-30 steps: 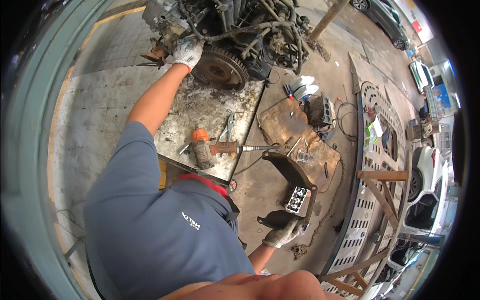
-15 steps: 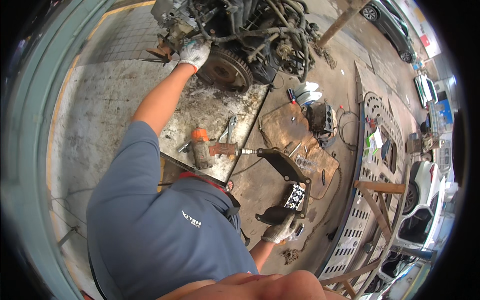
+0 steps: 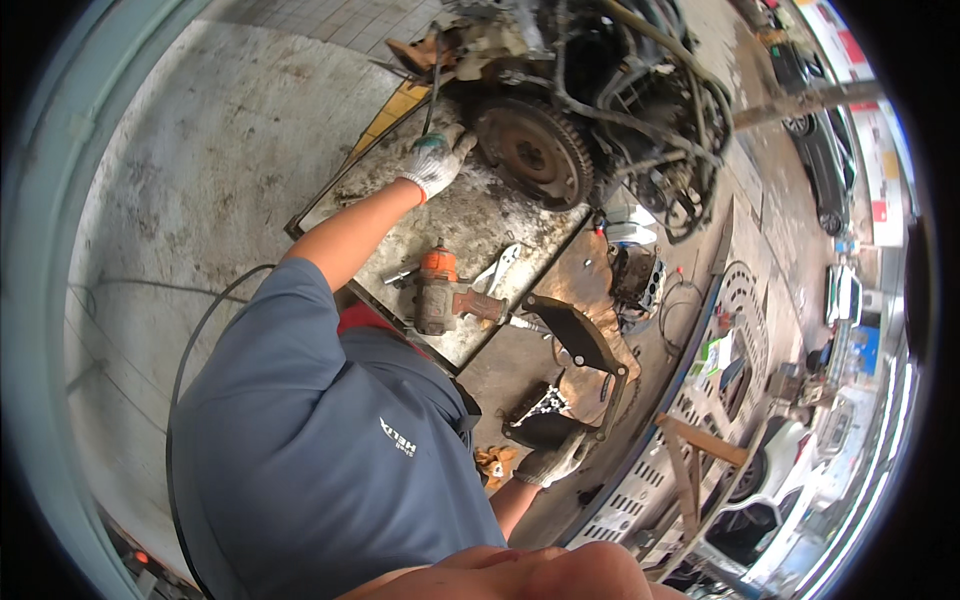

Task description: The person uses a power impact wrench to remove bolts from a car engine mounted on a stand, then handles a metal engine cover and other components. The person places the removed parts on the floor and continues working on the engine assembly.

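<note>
My left hand (image 3: 435, 165), in a white glove with a green cuff, reaches up to a greasy engine (image 3: 600, 90) beside its toothed flywheel (image 3: 530, 150). Its fingers curl around a thin dark bar (image 3: 432, 95) that runs up along the engine. My right hand (image 3: 550, 462), in a dirty glove, grips the lower end of a black metal bracket (image 3: 580, 345) held over the floor. My grey shirt fills the lower left.
An orange and grey impact wrench (image 3: 440, 295) and a wrench (image 3: 500, 270) lie on the dirty metal plate (image 3: 470, 215) under the engine. Oily cardboard (image 3: 590, 285) holds an engine part (image 3: 635, 280). A black hose (image 3: 195, 350) loops at left; a metal grate (image 3: 730, 320) and cars (image 3: 840, 295) are at right.
My right hand has carried the black bracket up and left, closer to the impact wrench. My left hand stays at the engine by the flywheel. The view has shifted closer.
</note>
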